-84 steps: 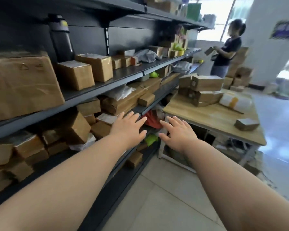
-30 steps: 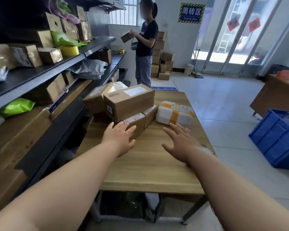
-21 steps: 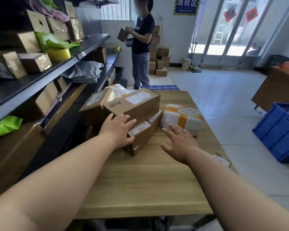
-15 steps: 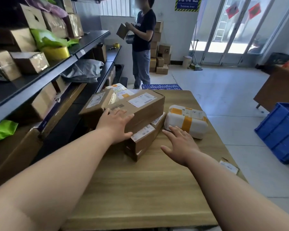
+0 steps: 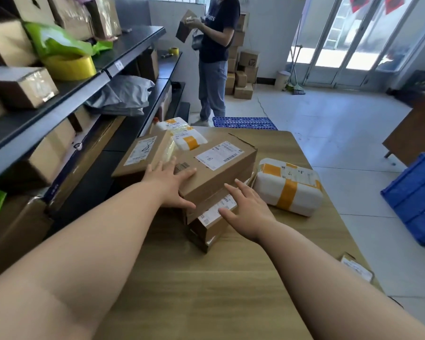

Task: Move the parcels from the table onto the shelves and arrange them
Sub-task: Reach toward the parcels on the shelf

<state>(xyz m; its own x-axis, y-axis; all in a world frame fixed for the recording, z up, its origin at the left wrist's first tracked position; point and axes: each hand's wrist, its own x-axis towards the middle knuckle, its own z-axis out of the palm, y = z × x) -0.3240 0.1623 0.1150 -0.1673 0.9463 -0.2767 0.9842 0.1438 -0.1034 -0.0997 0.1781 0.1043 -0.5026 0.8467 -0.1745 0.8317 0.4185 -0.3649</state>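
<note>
Near part of the desk [image 5: 206, 290] is bare wood. One small flat parcel [image 5: 356, 269] lies at its near right edge. Both arms reach fwd to the pile in the middle.

The right grip [image 5: 247, 212] is apart, fingers straight and spread, over the lower carton [image 5: 212, 220]. Its thumb is on or just above the label; I cannot tell if it touches. The left grip [image 5: 168, 184] is a little farther and to the left, also apart. Its palm lies flat on the near left corner of the top carton [image 5: 221, 168], thumb down the near face. Nothing is clamped.

Relation that matters: the top carton lies directly ahead of both grips, w/ its long axis going from near left to far right, approx. diagonal to the desk edge. The left grip is on the near left end. The far right end is free and the right grip is nearer to it, so I judge a two-hand lift, one grip per end.

Top carton: brown cardboard, white label w/ barcode and a handwritten mark, resting a bit tilted on the lower carton. Just beside it on the right lies a white parcel [image 5: 288, 190] w/ orange tape. The shelves [image 5: 88, 82] stand on the left, w/ many boxes on them.
</note>
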